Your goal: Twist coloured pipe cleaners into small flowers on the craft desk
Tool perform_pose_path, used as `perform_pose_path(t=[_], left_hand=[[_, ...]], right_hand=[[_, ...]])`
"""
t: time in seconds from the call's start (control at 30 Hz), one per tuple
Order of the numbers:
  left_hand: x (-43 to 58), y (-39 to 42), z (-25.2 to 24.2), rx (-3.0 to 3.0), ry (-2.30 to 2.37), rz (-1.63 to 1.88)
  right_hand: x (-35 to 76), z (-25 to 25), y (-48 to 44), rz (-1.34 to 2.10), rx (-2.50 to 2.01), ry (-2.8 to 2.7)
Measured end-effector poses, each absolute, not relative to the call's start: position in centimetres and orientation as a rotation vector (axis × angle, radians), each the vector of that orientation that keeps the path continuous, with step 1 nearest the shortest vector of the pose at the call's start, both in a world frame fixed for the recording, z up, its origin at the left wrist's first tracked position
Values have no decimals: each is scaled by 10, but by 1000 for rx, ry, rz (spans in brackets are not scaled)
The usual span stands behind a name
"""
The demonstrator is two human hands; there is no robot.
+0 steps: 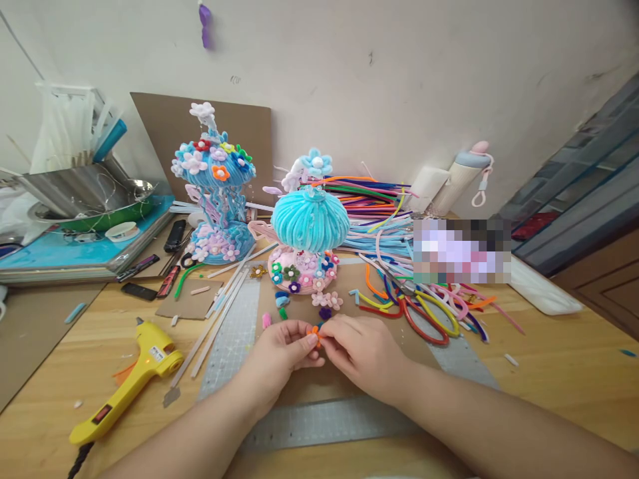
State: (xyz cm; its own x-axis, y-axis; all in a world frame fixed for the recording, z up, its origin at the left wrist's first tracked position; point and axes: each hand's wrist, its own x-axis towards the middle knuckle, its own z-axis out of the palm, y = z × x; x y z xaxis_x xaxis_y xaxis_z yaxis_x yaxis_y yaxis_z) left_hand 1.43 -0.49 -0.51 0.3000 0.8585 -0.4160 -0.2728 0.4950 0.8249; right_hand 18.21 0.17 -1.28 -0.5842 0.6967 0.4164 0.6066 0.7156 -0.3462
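Observation:
Between the fingertips of both hands is a small orange pipe-cleaner flower [315, 334]. My left hand [287, 349] pinches it from the left, thumb on top. From the right, the closed fingers of my right hand [367, 349] grip its edge. Just beyond the hands stands a turquoise pipe-cleaner dome [310, 221] over a pink base [302, 271] dotted with small flowers. Loose pink flowers [327, 301] and a dark purple one [325, 313] lie near my fingers. Pink [266, 320] and green [283, 313] fuzzy bits are to the left.
A yellow glue gun [134, 379] lies at left. Red-handled scissors [424, 322] rest right, among pipe-cleaner scraps. A blue flowered jellyfish-like piece [214, 166] stands behind left, near a metal pot [84, 196]. Bundled pipe cleaners [369, 193] and a bottle [462, 176] are at the back.

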Motion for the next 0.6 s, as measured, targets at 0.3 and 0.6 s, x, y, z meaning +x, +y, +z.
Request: perform_pose_path(t=[0.3, 0.6], left_hand=[[23, -10, 5, 914, 1045, 985], [21, -16, -1, 1352, 1139, 987]], right_hand=[[169, -11, -5, 748, -1180, -1983], [167, 5, 1, 1750, -1113, -1264]])
